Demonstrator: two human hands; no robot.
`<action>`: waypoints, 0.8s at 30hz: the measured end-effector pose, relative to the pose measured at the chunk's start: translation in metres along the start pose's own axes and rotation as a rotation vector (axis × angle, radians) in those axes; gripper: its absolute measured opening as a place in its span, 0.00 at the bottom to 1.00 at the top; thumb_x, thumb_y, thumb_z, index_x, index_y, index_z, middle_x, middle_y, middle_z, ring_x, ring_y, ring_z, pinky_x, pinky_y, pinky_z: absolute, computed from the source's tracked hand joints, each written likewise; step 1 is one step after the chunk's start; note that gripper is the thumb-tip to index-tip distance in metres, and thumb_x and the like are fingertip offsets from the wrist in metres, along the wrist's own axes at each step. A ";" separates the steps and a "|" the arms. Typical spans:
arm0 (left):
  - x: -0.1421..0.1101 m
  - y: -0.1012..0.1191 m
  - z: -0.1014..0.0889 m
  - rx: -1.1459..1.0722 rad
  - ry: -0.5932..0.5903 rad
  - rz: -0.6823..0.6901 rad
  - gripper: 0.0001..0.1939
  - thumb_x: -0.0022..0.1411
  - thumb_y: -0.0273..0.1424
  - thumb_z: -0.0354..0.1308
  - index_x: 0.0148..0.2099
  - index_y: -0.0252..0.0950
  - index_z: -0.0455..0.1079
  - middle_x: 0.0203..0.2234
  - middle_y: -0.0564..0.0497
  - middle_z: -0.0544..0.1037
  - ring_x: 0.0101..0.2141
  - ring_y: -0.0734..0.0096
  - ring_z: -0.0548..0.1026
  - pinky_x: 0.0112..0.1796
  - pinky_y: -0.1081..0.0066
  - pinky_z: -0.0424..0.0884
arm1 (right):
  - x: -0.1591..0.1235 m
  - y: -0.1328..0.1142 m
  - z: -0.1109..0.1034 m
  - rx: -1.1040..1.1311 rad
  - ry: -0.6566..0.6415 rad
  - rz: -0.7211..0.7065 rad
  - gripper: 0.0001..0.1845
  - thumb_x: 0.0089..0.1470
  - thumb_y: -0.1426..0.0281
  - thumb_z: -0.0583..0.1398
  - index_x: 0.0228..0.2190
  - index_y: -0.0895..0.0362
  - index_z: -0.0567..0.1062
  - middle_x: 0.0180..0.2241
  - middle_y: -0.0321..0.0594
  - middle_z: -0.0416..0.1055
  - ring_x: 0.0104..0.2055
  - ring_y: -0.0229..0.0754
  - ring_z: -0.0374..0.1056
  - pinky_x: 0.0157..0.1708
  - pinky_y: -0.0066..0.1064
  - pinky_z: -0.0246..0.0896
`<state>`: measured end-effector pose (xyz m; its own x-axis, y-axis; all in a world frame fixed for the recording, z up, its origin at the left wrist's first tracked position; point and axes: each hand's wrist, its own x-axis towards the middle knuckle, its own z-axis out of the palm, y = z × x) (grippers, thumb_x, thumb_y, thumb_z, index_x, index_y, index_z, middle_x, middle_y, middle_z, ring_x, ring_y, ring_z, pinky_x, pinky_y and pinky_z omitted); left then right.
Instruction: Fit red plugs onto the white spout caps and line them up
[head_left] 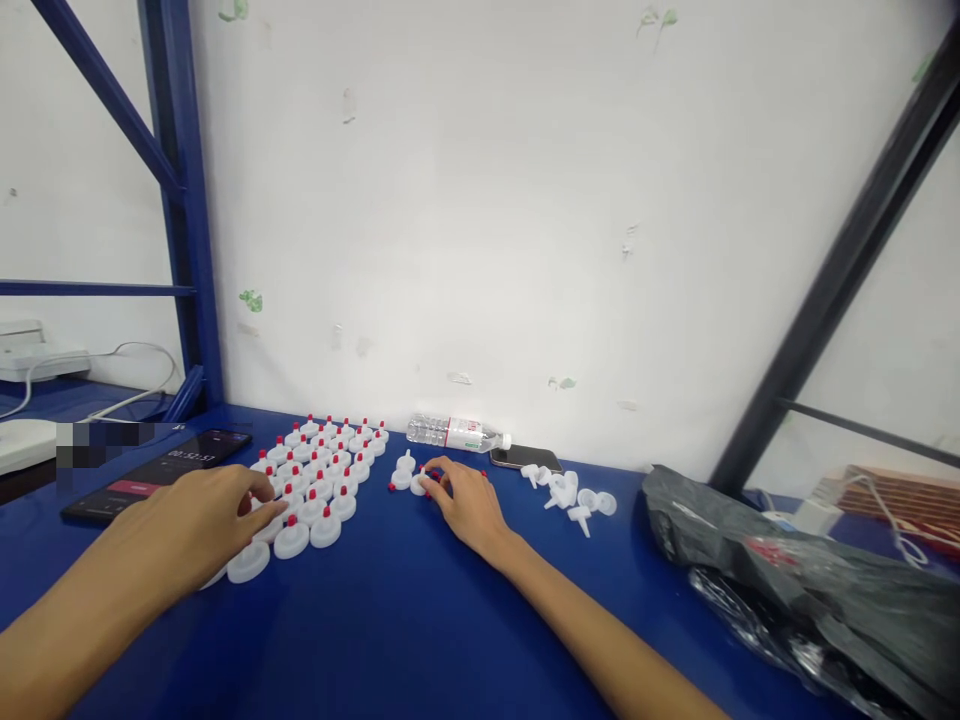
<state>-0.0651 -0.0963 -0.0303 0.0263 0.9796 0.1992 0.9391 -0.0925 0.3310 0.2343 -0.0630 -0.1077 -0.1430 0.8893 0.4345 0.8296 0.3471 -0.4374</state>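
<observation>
Several white round caps with red tips [322,470] stand in rows on the blue table [405,620]. My left hand [199,520] lies over the near left corner of these rows, fingers curled around a white cap. My right hand [469,500] rests to the right of the rows, its fingertips pinched on small red pieces [431,483] next to two white caps [405,472]. A loose heap of white caps without red tips [566,492] lies further right.
A plastic water bottle [457,433] lies along the wall beside a phone [526,459]. A tablet showing a timer [161,472] lies at the left. A black plastic bag [795,580] fills the right side. Blue shelf posts [180,200] rise at the left.
</observation>
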 end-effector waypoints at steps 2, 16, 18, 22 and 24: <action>-0.002 0.010 -0.009 0.105 -0.045 -0.027 0.21 0.65 0.43 0.47 0.44 0.40 0.78 0.40 0.44 0.82 0.40 0.50 0.77 0.36 0.65 0.60 | 0.002 0.000 0.001 -0.001 0.005 -0.022 0.14 0.67 0.57 0.56 0.48 0.48 0.75 0.33 0.35 0.76 0.38 0.42 0.73 0.34 0.28 0.56; -0.022 0.053 0.017 -0.085 -0.131 0.291 0.22 0.62 0.50 0.48 0.45 0.46 0.77 0.38 0.54 0.83 0.32 0.64 0.76 0.36 0.68 0.67 | -0.015 -0.015 -0.012 0.162 -0.082 -0.209 0.09 0.64 0.61 0.60 0.39 0.52 0.77 0.24 0.29 0.69 0.27 0.35 0.66 0.31 0.26 0.54; -0.022 0.054 0.030 -0.074 -0.150 0.336 0.20 0.64 0.48 0.49 0.46 0.46 0.77 0.38 0.53 0.83 0.34 0.63 0.77 0.37 0.68 0.67 | -0.018 -0.018 -0.013 0.135 -0.159 -0.229 0.10 0.62 0.59 0.62 0.40 0.52 0.77 0.24 0.29 0.70 0.28 0.36 0.67 0.31 0.26 0.53; -0.022 0.057 0.054 -0.028 -0.146 0.350 0.23 0.66 0.45 0.47 0.56 0.44 0.72 0.46 0.47 0.81 0.45 0.56 0.78 0.44 0.62 0.69 | -0.018 -0.019 -0.014 0.157 -0.011 -0.121 0.14 0.67 0.56 0.55 0.46 0.50 0.74 0.26 0.30 0.73 0.29 0.37 0.70 0.33 0.27 0.56; -0.023 0.063 0.064 0.026 -0.136 0.322 0.27 0.68 0.43 0.44 0.63 0.41 0.67 0.51 0.43 0.78 0.50 0.51 0.76 0.48 0.56 0.69 | -0.016 -0.016 -0.012 0.127 0.075 -0.044 0.14 0.69 0.59 0.52 0.46 0.50 0.74 0.29 0.32 0.74 0.32 0.38 0.71 0.36 0.28 0.57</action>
<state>0.0152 -0.1137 -0.0727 0.3667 0.9157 0.1642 0.8835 -0.3981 0.2467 0.2298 -0.0867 -0.0979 -0.1334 0.8493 0.5107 0.7478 0.4244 -0.5106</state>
